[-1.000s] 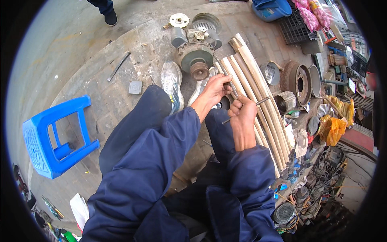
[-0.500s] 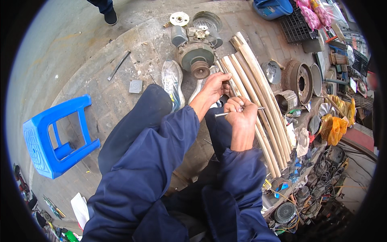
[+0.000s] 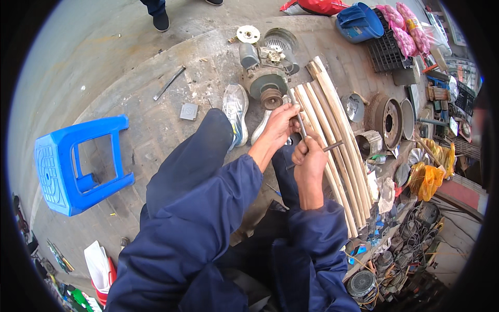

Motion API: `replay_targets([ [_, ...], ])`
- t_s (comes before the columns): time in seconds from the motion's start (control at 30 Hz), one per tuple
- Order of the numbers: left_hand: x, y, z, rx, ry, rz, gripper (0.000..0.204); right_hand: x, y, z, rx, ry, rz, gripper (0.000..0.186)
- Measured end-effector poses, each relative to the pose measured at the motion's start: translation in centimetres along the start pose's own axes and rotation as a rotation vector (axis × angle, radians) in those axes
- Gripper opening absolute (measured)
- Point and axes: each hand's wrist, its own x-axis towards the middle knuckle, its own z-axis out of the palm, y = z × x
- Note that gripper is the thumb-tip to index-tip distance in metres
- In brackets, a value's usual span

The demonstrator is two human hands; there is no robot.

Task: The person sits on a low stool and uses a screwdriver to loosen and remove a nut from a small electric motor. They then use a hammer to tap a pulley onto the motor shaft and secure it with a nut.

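My left hand (image 3: 281, 124) has its thumb and fingers closed around the shaft of a T-handle wrench (image 3: 300, 120). Lower down, my right hand (image 3: 310, 162) is wrapped round the wrench's handle end, and the dark crossbar (image 3: 333, 146) sticks out on both sides of the fist. The upper end of the shaft reaches up beside an electric motor (image 3: 264, 77) with a rusty pulley (image 3: 271, 99). Whether the tip touches the motor cannot be made out. Several pale wooden sticks (image 3: 340, 125) lie just right of my hands.
A blue plastic stool (image 3: 54, 174) lies tipped at left. A dark metal bar (image 3: 170, 83) and a small square plate (image 3: 188, 111) are on the floor. Rusty wheel rim (image 3: 383, 120), black crate (image 3: 387, 54), blue bucket (image 3: 358, 25) and tangled wires (image 3: 416, 234) fill the right. Another person's shoe (image 3: 161, 21) shows at top.
The wrench's shaft now shows between my hands, and its crossbar has turned in my right fist. My view has shifted, so the motor and sticks sit lower and further right.
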Motion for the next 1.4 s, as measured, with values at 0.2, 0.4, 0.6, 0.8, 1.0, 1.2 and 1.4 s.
replay_targets([
  [0.2, -3.3, 1.8, -3.2, -0.066, 0.089, 0.158, 0.021, 0.2, 3.1, 1.7, -0.484, -0.055, -0.136, 0.031],
  [0.4, -2.3, 2.1, -4.7, -0.046, 0.149, 0.139, 0.023, 0.4, 3.8, 3.1, -0.768, -0.080, -0.383, 0.036],
  [0.6, -2.2, 2.6, -5.6, -0.050, 0.152, 0.142, 0.024, -0.2, 3.6, 4.1, -0.784, -0.075, -0.358, 0.036],
  [0.8, -2.4, 2.7, -5.4, -0.033, 0.137, 0.137, 0.025, -0.5, 4.3, 3.9, -0.814, -0.094, -0.461, 0.029],
  [1.0, -2.3, 2.8, -5.6, -0.049, 0.136, 0.138, 0.025, 0.0, 4.9, 3.3, -0.869, -0.100, -0.518, 0.031],
  [1.2, -2.3, 2.9, -5.9, -0.026, 0.120, 0.137, 0.026, 0.6, 5.7, 2.3, -1.133, -0.174, -0.737, 0.033],
  [1.4, -2.2, 3.4, -5.9, -0.033, 0.129, 0.096, 0.027, 1.3, 5.6, 2.8, -0.859, -0.167, -0.595, 0.029],
])
